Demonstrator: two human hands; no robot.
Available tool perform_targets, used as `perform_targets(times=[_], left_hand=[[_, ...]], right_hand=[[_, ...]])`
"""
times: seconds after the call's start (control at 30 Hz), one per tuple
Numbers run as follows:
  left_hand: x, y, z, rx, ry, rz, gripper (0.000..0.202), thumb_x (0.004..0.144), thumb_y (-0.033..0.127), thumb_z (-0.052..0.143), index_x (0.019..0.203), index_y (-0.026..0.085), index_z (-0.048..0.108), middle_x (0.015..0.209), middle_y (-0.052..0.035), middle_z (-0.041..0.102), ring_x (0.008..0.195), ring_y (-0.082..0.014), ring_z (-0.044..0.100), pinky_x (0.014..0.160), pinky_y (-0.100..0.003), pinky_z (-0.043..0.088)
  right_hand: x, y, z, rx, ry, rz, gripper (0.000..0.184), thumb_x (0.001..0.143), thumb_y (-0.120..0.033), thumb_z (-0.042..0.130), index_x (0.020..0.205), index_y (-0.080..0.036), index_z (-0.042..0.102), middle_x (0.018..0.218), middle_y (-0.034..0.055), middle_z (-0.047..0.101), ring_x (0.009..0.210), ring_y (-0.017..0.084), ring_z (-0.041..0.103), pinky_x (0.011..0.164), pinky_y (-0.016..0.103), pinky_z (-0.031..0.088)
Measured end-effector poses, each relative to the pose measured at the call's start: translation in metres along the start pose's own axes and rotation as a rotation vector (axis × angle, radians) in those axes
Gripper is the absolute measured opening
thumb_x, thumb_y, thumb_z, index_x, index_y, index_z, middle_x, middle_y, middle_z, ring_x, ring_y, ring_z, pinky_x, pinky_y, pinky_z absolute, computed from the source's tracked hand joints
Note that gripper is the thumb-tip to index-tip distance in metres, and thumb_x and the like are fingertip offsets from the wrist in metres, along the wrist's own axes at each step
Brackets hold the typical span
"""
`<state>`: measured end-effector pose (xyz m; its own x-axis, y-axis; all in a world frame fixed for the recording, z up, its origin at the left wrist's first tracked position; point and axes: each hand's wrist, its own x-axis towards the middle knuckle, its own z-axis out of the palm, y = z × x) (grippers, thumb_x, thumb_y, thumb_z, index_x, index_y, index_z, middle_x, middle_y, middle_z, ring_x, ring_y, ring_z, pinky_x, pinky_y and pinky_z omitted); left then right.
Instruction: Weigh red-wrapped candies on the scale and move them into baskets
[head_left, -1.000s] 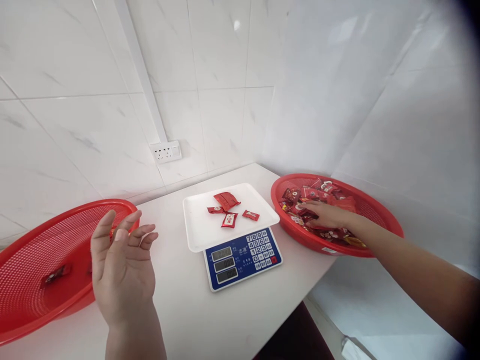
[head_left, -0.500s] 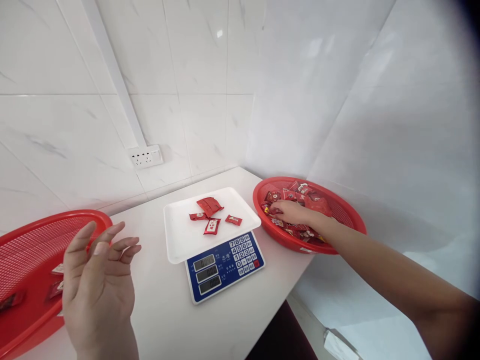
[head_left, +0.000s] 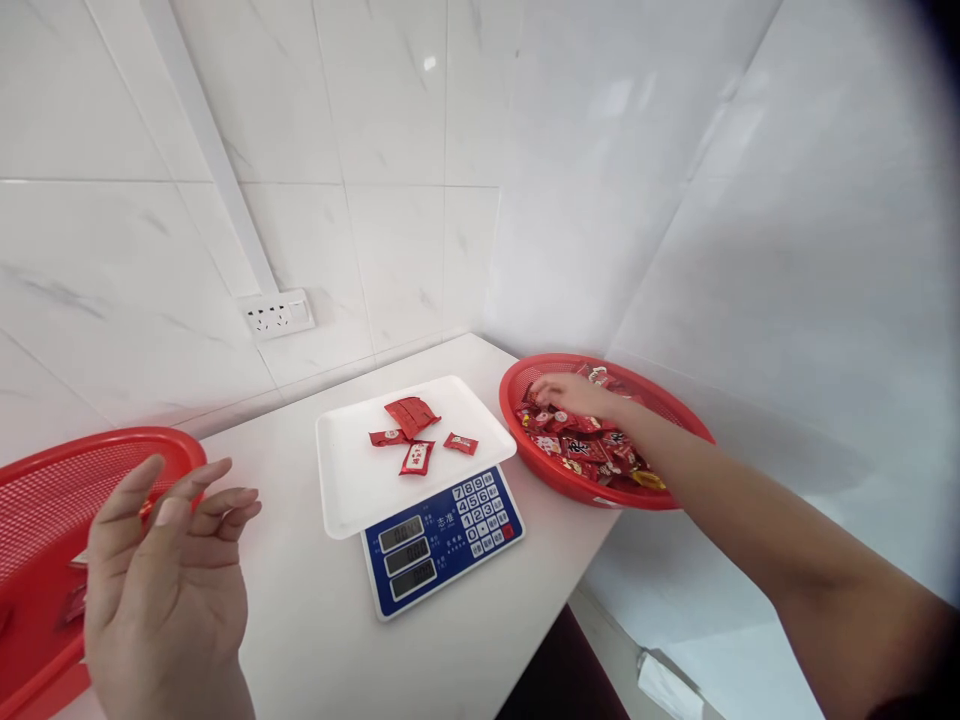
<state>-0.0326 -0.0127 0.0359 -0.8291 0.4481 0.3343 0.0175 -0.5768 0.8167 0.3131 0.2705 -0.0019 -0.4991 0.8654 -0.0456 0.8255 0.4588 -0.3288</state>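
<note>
My right hand (head_left: 574, 395) reaches into the red mesh basket (head_left: 600, 497) on the right, its fingertips at the pile of red wrapped candies (head_left: 592, 450). Whether it holds a piece is hidden. My left hand (head_left: 169, 570) is raised and open, fingers apart, in front of a second red mesh basket (head_left: 97, 445), holding nothing. That basket has a few candies (head_left: 73, 605) in it, partly hidden by the hand. Several more candies (head_left: 412, 420) lie on the white tray (head_left: 352, 480) of a blue-fronted digital scale (head_left: 442, 548).
The scale and both baskets stand on a white counter (head_left: 300, 640) in a corner of white marble-look tiles. A wall socket (head_left: 276, 314) sits above the counter. Beyond the counter's front edge is a dark gap (head_left: 562, 680), with a white paper-like item (head_left: 664, 685) lower right.
The whole view has drifted, shifting the counter items left. My right hand has moved toward the far side of the right basket. My left hand stays raised and open.
</note>
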Motion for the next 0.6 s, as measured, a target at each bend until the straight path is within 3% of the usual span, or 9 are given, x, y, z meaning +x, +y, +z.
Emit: perform_targets(times=[0.1,0.2,0.37,0.43,0.6], left_hand=[[0.003,-0.001,-0.001,0.011,-0.011,-0.006,0.035,0.07,0.017,0.063,0.102,0.029,0.063,0.078,0.0015,0.069,0.058,-0.015,0.063,0.059,-0.03,0.05],[0.004,-0.002,-0.003,0.023,-0.016,-0.007,0.034,0.07,0.019,0.064,0.102,0.031,0.063,0.077,0.0027,0.069,0.057,-0.0143,0.062,0.06,-0.031,0.049],[0.0,-0.001,-0.003,0.002,-0.054,-0.008,0.032,0.072,0.02,0.063,0.103,0.029,0.062,0.077,0.0026,0.069,0.058,-0.0143,0.062,0.062,-0.031,0.049],[-0.001,0.0,-0.003,-0.002,-0.039,-0.007,0.032,0.071,0.019,0.062,0.103,0.028,0.063,0.074,0.0022,0.069,0.059,-0.015,0.062,0.061,-0.031,0.049],[0.0,0.001,-0.002,0.001,-0.034,-0.034,0.032,0.071,0.019,0.062,0.101,0.029,0.063,0.072,0.0031,0.069,0.057,-0.0151,0.062,0.06,-0.031,0.05]], right_hand=[[-0.005,0.022,-0.01,-0.014,0.011,0.074,0.031,0.084,-0.019,0.048,0.113,-0.02,0.058,0.114,0.0083,0.065,0.102,0.023,0.061,0.085,0.034,0.048],[-0.011,0.035,0.002,-0.056,-0.019,0.109,0.035,0.075,-0.025,0.061,0.109,-0.019,0.061,0.114,0.0103,0.065,0.105,0.029,0.059,0.089,0.039,0.045],[-0.009,0.03,0.02,-0.086,-0.021,0.101,0.019,0.075,-0.032,0.062,0.088,-0.019,0.063,0.099,0.0102,0.068,0.092,0.029,0.062,0.081,0.037,0.046],[-0.007,0.025,0.013,-0.072,0.015,0.101,0.017,0.078,-0.035,0.059,0.083,-0.018,0.06,0.094,0.0091,0.068,0.086,0.026,0.063,0.077,0.034,0.047],[-0.017,0.013,-0.018,-0.011,0.126,0.12,0.035,0.083,-0.054,0.047,0.084,-0.02,0.053,0.093,0.008,0.066,0.083,0.024,0.061,0.071,0.032,0.047]])
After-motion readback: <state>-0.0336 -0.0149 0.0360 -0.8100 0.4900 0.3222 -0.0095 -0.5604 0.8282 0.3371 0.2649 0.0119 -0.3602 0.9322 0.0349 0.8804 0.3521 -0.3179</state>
